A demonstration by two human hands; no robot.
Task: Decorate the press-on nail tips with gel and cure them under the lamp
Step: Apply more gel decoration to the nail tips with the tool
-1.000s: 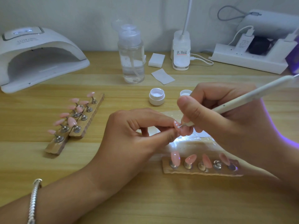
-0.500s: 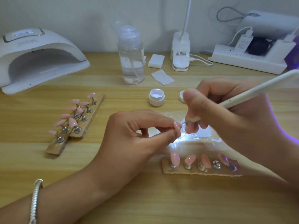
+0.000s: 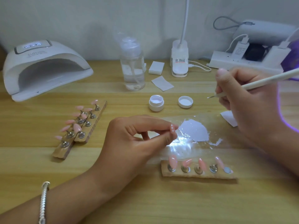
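Two hands well apart, left hand (image 3: pixel 129 139) pinching nail tip (image 3: pixel 172 127), right hand (image 3: pixel 247 109) gripping brush (image 3: pixel 258 81)

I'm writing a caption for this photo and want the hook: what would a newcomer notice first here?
The left hand, mid-table, pinches a pink nail tip dotted with white. To its right, the right hand holds a white dotting tool, its fine tip pointing toward the open gel jar. Between the hands lies a white gel smear on a glossy sheet; the white curing lamp sits back left.
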